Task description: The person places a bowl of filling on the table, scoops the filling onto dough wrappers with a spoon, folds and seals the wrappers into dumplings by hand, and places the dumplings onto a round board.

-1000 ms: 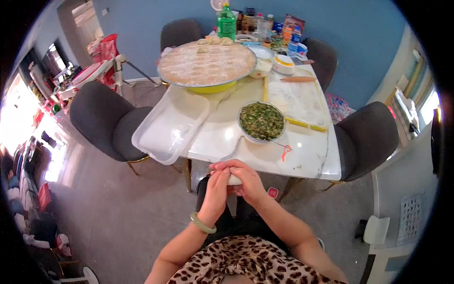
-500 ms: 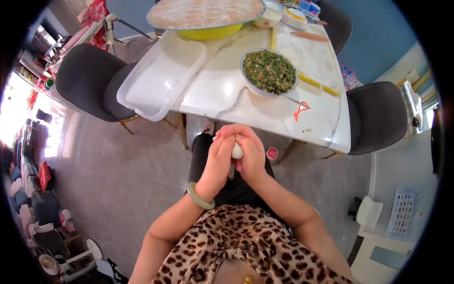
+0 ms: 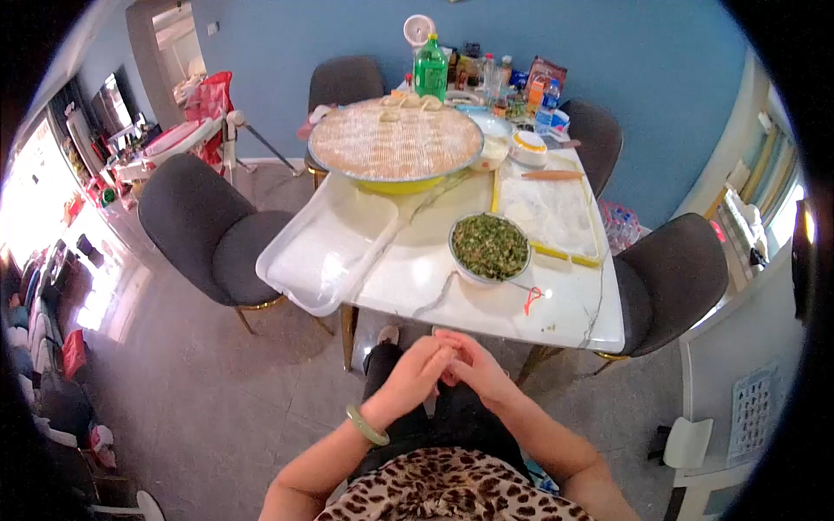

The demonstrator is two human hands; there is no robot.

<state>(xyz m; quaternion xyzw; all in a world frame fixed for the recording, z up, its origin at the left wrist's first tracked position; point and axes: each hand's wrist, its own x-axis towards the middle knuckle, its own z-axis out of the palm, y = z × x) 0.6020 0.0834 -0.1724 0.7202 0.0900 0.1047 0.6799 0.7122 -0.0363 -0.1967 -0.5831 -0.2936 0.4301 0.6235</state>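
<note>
My left hand (image 3: pixel 415 372), with a pale green bangle (image 3: pixel 367 426) on its wrist, is closed against my right hand (image 3: pixel 479 369) over my lap, just off the table's front edge. Their fingers overlap and press together. The white dough dumpling between them is hidden now; it showed between my thumbs a moment ago. Beyond my hands stands a bowl of chopped green filling (image 3: pixel 490 247), with a utensil that has an orange-red tie (image 3: pixel 532 300) at its right. A round woven tray (image 3: pixel 395 143), dusted with flour, carries several pale dumplings (image 3: pixel 423 103) at its far edge.
A clear plastic bin (image 3: pixel 326 256) overhangs the table's left edge. On the right lie a floured yellow-rimmed board (image 3: pixel 556 217) and a rolling pin (image 3: pixel 552 174). Bottles, among them a green one (image 3: pixel 431 69), crowd the back. Grey chairs (image 3: pixel 195 221) flank the table (image 3: pixel 417 291).
My view has tilted up, so the back wall and bottles now show. My hands have closed further over the white dough dumpling, which is now out of sight.
</note>
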